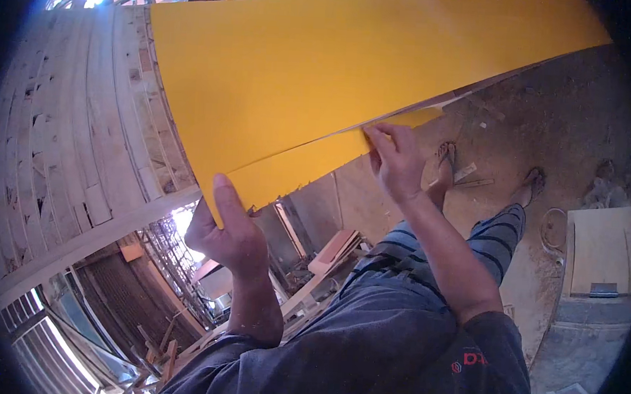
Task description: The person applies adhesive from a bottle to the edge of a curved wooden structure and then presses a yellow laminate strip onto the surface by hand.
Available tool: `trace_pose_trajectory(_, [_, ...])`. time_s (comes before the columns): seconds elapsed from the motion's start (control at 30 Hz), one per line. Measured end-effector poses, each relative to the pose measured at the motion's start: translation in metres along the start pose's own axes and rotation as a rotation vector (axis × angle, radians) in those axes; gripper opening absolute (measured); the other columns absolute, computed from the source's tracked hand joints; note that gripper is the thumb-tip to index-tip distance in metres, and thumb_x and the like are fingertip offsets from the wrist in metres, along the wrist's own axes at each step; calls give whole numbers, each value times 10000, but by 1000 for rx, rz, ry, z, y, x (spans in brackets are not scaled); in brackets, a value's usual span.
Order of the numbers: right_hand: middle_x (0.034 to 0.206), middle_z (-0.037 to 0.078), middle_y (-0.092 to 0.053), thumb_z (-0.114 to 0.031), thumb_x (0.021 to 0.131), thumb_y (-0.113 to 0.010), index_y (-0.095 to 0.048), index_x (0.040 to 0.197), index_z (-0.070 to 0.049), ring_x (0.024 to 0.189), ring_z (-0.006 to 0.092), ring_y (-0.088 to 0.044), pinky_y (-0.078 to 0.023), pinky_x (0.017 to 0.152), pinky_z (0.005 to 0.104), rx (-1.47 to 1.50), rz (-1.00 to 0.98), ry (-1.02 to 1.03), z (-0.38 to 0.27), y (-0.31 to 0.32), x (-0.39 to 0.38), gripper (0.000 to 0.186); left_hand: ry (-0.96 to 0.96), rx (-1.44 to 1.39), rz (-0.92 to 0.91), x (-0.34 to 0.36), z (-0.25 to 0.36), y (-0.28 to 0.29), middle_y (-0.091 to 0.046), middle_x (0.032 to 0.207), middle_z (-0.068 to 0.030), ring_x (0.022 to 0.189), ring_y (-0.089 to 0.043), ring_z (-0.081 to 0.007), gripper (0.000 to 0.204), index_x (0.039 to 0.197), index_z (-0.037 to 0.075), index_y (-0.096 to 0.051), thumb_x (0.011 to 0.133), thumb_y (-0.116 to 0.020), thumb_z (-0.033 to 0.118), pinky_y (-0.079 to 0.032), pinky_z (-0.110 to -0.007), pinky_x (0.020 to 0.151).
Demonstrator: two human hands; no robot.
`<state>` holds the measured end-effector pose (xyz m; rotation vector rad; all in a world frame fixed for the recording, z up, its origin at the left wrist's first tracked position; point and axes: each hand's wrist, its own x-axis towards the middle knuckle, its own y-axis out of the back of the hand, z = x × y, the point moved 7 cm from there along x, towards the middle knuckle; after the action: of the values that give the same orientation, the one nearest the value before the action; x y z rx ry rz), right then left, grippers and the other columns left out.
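Note:
A large yellow sheet (351,63) lies over a slatted wooden bench. Along its near side, a narrow yellow strip (295,169) is parted from it by a long slit and has a ragged lower edge. My left hand (232,228) is closed on the sheet's near left corner, thumb on top and fingers hidden beneath. Farther right, my right hand (397,162) pinches the strip between thumb and fingers near the slit. Beyond that hand the strip's far end (423,117) hangs off the edge.
The wooden bench (84,121) has gaps between its slats. Below it on the left stand corrugated panels (111,286) and loose boards (337,252). A pale board (601,251) lies at the right. My sandalled feet (534,183) are on a dusty floor with wood scraps (466,174).

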<state>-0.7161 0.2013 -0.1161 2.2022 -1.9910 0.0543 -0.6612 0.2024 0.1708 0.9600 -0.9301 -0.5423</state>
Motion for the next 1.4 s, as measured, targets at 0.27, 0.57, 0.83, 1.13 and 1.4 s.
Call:
trace_pose_trajectory(0.27, [942,13,-611,-97,715,-732,-742,1175,-205,864,231,-616,-540,699,371,-86,-40,210,16,7,10,473,-14,-13,5,1,-2,-1,-693,659,-89,509,-602,-90,295,828,-60,-737,1028,-591,100,-425,-233,436])
trace_pose_trajectory(0.57, [932,45,-599,-111,740,-680,-708,1276,-217,886,243,-630,-564,724,366,-45,-11,388,7,6,24,547,-20,-1,-18,-1,0,-5,-676,644,-65,517,-588,-74,303,837,-56,-734,1046,-558,75,-422,-222,453])
trace_pose_trajectory(0.83, [948,36,-608,-89,754,-679,-701,1282,-202,885,236,-635,-562,708,350,-54,-34,379,0,9,34,540,-27,105,-14,0,-5,1,-696,674,-65,551,-613,-77,272,863,-65,-741,1036,-576,65,-454,-239,480])
trace_pose_trajectory(1.13, [1228,95,-622,-82,711,-783,-618,1422,-209,1176,298,-620,-465,1100,513,7,-285,435,-47,15,40,741,-40,143,10,-3,-1,1,-705,674,-56,602,-612,-72,263,870,-81,-747,1024,-594,69,-463,-245,546])
trace_pose_trajectory(1.4, [1227,91,-649,-121,710,-778,-670,1363,-190,1088,299,-653,-570,901,431,504,-260,462,-128,17,58,665,-95,73,29,-1,0,-3,-713,674,-63,608,-623,-68,243,868,-86,-742,1012,-599,49,-468,-246,548])
